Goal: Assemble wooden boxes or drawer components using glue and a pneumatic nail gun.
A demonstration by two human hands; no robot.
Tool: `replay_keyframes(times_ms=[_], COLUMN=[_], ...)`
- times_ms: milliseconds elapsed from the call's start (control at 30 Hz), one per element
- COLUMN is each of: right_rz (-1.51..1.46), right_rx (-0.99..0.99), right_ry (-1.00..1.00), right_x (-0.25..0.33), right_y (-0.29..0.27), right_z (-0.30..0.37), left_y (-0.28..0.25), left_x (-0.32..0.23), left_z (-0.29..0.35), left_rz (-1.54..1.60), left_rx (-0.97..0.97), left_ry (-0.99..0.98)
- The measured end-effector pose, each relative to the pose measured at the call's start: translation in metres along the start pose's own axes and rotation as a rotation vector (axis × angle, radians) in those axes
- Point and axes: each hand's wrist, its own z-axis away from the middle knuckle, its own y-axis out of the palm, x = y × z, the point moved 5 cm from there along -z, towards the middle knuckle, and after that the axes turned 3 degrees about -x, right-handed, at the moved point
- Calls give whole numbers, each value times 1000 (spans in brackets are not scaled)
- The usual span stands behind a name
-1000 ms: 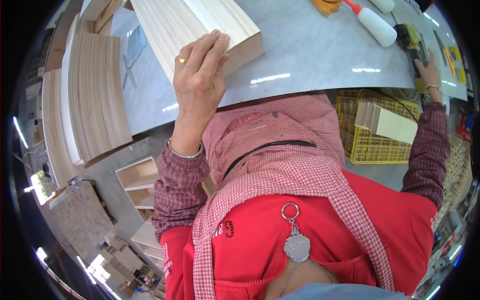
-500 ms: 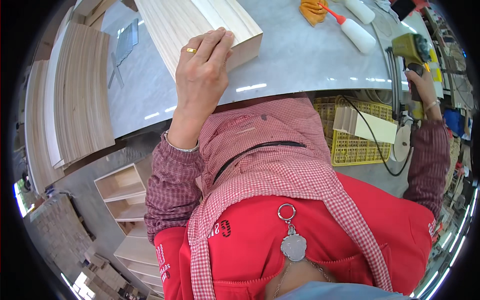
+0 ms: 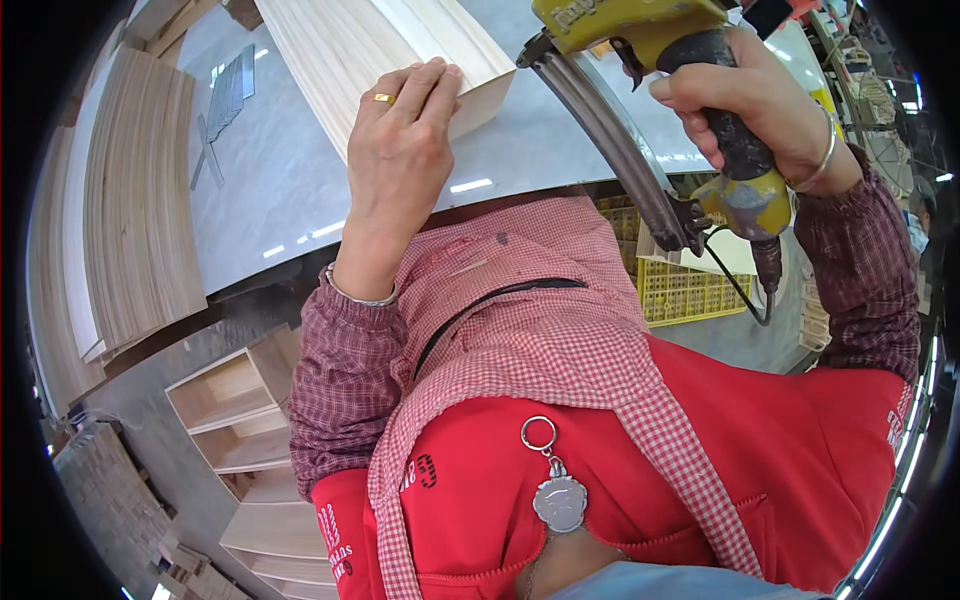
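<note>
While the left hand [image 3: 398, 155] holds the near edge of 1 wooden piece [image 3: 345, 60] on the grey bench [image 3: 275, 175], the right hand [image 3: 765, 105] grips the yellow nail gun [image 3: 625, 24], nose near the corner, contact unclear. Piece placed, tool in hand; judged mid-job. Fastening done or left: cannot tell.

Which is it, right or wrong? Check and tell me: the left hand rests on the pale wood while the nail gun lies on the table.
Wrong on the nail gun: the head view shows it gripped in the right hand. The left hand does rest on the pale wood.
</note>
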Motion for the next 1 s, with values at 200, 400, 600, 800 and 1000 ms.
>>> replay_keyframes(times_ms=[200,400,600,800,1000], right_rz=[20,27,33,30,-8], right_rx=[21,34,52,72,53], right_ry=[59,122,180,237,224], right_x=[5,4,1,-9,-10], right_y=[9,15,15,-4,-3], right_z=[-12,-17,-23,-23,-27], left_y=[0,0,1,1,-10], left_x=[0,-1,1,2,8], left_z=[1,0,1,2,7], left_rz=[-10,3,-4,-3,-49], left_rx=[-5,-11,-19,-26,-24], left_ry=[-3,-10,-2,5,-19])
